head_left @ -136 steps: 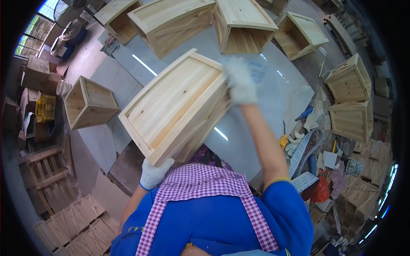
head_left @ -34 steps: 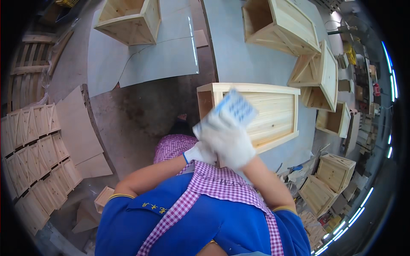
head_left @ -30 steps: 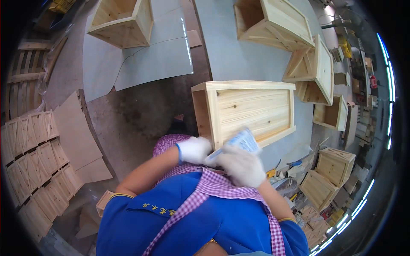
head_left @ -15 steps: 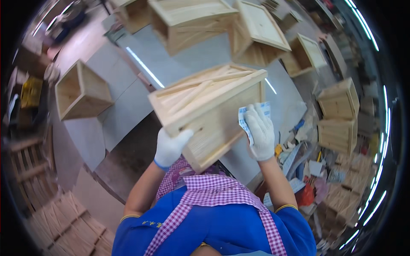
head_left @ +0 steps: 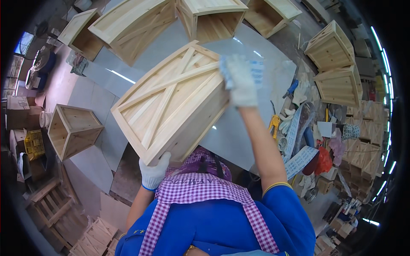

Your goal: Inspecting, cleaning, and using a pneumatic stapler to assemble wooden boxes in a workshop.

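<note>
A pale wooden box (head_left: 168, 100) with X-shaped slats on its upper face is tilted in front of me, above the grey worktable (head_left: 230, 145). My left hand (head_left: 154, 171), in a white knit glove, grips its near lower corner, thumb along the side. My right hand (head_left: 242, 85), gloved the same way and blurred by motion, is at the box's far right corner. It holds a sheet of sandpaper (head_left: 257, 70), blue print on its white backing, against the edge there. The right fingers are partly smeared, and the underside of the box is hidden.
More wooden boxes (head_left: 136, 32) stand along the table's far side, with another box (head_left: 74, 130) at left. On the right lie a yellow-handled tool (head_left: 274, 122), gloves, printed paper strips (head_left: 301, 162) and a red bag (head_left: 325, 160). A slatted wooden pallet (head_left: 51, 207) is at lower left.
The box has turned, so its slatted face now shows more fully and its plain side less. My right hand has moved up and left to the far corner; my left hand has shifted down and left.
</note>
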Available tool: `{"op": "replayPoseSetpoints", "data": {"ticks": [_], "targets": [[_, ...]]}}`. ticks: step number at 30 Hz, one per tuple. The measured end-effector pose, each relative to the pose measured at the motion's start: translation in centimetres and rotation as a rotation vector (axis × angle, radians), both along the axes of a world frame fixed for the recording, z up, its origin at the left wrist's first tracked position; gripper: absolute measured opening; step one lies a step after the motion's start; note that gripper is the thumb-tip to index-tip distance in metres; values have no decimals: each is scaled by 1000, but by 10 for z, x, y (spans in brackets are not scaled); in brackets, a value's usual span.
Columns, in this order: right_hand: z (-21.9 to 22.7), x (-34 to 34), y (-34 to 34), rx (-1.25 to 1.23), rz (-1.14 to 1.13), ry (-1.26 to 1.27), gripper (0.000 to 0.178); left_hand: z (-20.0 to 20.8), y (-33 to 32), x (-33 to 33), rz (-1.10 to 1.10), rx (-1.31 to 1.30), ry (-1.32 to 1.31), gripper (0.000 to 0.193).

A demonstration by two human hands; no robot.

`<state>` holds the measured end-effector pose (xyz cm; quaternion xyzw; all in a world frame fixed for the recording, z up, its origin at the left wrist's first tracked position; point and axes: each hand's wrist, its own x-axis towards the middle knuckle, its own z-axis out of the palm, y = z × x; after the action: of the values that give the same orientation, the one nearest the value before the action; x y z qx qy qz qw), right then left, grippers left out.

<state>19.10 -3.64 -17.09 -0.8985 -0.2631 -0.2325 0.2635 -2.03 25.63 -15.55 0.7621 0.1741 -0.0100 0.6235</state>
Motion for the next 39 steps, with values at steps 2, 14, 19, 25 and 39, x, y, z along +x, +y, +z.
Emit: {"op": "replayPoseSetpoints", "data": {"ticks": [2,14,19,25,39], "targets": [[-5,6,-5,61,-5,32,50,-3,-2,-5,15,18,-18,44],[-6,47,-24,-14,-198,-104,41,5,11,14,79,73,5,51],[67,-45,118,-755,-428,561,44,8,27,14,20,39,125,56],[5,54,-16,41,127,-66,46,12,18,25,102,76,26,61],[-44,110,-83,46,-260,108,53,11,20,29,151,56,70,53]]}}
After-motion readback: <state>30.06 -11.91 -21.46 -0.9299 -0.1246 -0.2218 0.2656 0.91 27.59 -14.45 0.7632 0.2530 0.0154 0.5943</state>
